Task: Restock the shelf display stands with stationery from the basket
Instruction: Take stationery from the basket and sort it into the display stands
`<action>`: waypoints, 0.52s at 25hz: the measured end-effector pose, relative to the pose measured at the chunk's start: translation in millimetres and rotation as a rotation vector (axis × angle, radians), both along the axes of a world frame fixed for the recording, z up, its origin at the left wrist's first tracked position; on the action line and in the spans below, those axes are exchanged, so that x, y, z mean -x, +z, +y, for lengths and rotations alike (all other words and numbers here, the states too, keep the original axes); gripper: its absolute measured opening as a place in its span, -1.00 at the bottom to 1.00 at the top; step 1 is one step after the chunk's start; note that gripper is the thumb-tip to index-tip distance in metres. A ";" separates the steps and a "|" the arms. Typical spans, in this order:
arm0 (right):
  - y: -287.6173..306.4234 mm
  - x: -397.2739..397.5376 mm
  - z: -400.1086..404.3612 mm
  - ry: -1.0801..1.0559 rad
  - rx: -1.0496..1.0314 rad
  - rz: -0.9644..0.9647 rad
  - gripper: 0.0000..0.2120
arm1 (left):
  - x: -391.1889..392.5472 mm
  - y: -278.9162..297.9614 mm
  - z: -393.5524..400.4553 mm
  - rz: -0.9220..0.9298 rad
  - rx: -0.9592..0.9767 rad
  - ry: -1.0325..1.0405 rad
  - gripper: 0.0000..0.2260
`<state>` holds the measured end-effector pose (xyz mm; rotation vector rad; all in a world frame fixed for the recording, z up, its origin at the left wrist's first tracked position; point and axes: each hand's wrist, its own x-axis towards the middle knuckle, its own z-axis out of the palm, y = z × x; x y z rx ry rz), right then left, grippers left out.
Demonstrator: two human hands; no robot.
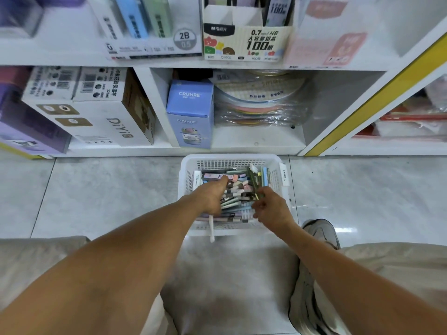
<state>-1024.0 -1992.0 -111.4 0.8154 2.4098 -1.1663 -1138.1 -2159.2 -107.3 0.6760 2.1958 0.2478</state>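
A white plastic basket [283,176] sits on the floor in front of the shelf, full of slim pastel lead-refill cases [238,187]. My left hand [212,197] reaches into it palm down and grips a fanned bundle of these cases; a white one [211,228] sticks out beneath the hand, over the basket's near rim. My right hand [272,207] is at the basket's right side and pinches an olive-green case [255,187] at its lower end. On the upper shelf stand display stands: one marked 2B 0.5 [154,30], one marked 0.7 HB [246,39] with empty white slots, and a pink one [331,44].
The lower shelf holds a white DiYi box [101,122], a blue CRUHRE box [189,112] and wrapped coloured paper discs [258,102]. A yellow-edged shelf post [377,93] slants at right. My knees and a grey shoe [321,232] flank the basket on grey tiles.
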 end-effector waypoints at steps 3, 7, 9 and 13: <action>-5.3 -1.8 -8.7 0.043 -0.062 -0.034 -0.67 | -0.3 -2.7 -2.8 0.006 -0.050 0.027 -0.18; -10.3 -4.3 -14.2 0.046 -0.072 -0.089 -0.69 | 15.2 -0.2 -5.4 -0.020 -0.172 0.099 -0.32; -11.3 -1.9 -13.4 0.053 -0.073 -0.104 -0.72 | 21.2 3.9 -5.3 -0.089 -0.144 0.092 -0.32; -7.7 2.2 -10.4 0.063 -0.069 -0.085 -0.77 | 20.7 5.5 -8.2 -0.162 -0.126 0.023 -0.44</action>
